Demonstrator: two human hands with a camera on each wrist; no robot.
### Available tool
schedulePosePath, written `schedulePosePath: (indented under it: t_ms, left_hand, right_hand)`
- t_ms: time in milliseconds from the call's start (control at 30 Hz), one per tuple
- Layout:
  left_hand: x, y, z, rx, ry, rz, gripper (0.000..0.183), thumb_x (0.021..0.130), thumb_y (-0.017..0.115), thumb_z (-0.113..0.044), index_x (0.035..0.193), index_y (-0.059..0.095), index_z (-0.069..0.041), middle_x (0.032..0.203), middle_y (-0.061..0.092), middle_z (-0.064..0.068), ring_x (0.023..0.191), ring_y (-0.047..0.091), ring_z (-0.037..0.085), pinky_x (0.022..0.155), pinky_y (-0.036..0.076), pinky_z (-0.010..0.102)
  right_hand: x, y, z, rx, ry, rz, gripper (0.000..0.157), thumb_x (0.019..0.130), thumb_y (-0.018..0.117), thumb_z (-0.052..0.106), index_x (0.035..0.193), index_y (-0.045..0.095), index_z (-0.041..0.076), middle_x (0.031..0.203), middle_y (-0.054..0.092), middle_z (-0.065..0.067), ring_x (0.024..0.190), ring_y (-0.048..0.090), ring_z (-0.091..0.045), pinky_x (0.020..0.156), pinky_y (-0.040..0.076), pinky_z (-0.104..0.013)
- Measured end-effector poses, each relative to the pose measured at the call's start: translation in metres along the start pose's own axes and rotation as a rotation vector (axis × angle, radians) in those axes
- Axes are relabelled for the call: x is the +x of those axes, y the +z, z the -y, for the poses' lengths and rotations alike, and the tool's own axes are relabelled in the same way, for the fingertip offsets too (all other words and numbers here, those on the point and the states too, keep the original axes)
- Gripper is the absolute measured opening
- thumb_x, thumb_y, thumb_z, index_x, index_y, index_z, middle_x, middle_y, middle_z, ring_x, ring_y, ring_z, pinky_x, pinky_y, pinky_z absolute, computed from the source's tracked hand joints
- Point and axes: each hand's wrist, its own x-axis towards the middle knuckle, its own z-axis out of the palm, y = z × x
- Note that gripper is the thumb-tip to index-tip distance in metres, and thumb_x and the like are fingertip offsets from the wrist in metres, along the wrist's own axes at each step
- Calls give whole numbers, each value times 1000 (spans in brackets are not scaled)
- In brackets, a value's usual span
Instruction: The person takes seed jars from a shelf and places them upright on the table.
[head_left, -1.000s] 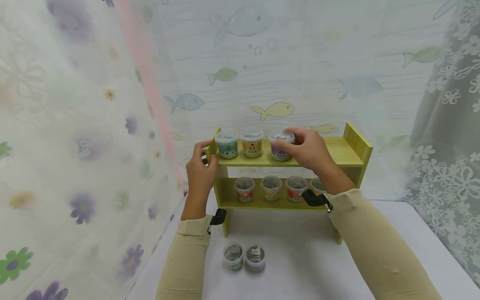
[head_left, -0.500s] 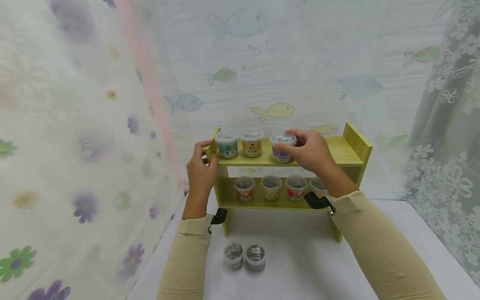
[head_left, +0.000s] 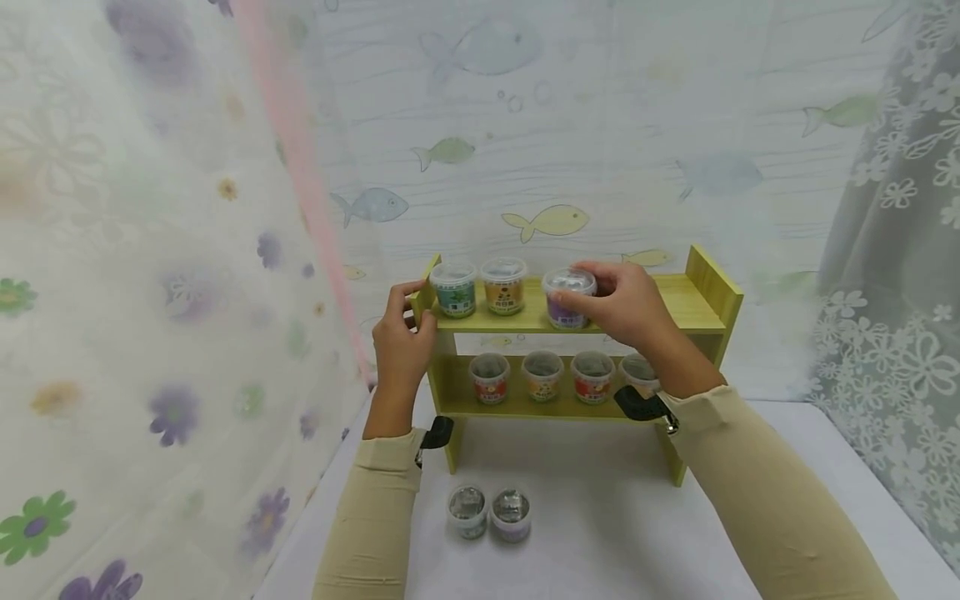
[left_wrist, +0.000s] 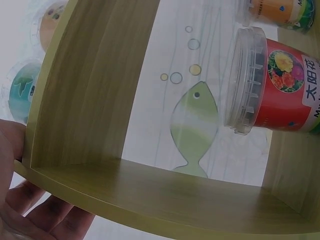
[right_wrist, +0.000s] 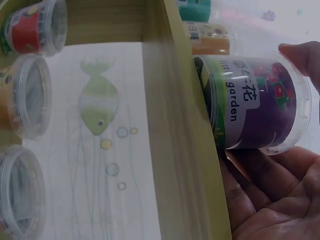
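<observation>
A yellow-green wooden shelf [head_left: 678, 304] stands on a white-covered table. On its top board my right hand [head_left: 628, 302] holds a clear-lidded plastic cup with a purple label [head_left: 566, 312], thumb at the near side and fingers behind. The right wrist view shows that purple cup [right_wrist: 265, 107] upright at the board's front edge. To its left stand an orange-labelled cup [head_left: 504, 292] and a green-labelled cup [head_left: 454, 296], apart from it. My left hand [head_left: 403, 337] grips the shelf's left side panel, thumb in front; in the left wrist view its fingers [left_wrist: 55, 215] wrap behind the panel.
Several cups line the lower board, among them a red-labelled one [head_left: 489, 379], a yellow one [head_left: 542, 377] and another red one [head_left: 592, 379]. Two more cups [head_left: 467, 512] stand on the table [head_left: 600, 533] in front. A fish-print curtain [head_left: 600, 125] hangs close behind.
My right hand has shifted the purple cup slightly to the right and toward the front edge of the top board. My left hand has stayed on the side panel.
</observation>
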Motion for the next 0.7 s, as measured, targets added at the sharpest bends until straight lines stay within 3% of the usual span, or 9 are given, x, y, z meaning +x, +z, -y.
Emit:
schedulePosePath:
  t_ms: [467,700]
  left_hand:
    - [0,0,-2,4,-17,-11,41,99,58,-14,137,59,-28,119,72,17,92,78,33,66,62,46]
    - [0,1,-2,8,-16,-17,40,99,59,-14,136,60,-27,118,73,17,92,78,33,67,62,47]
  right_hand:
    - [-26,-5,9,-81,-43,-34,71,85,76,63,142,65,21,119,73,-9,100,70,-23,78,60,-35]
    - [-39,-5,7,-21,-68,-68,64,85,80,56,137,68,20,121,73,-7,102,72,-21,75,59,-24]
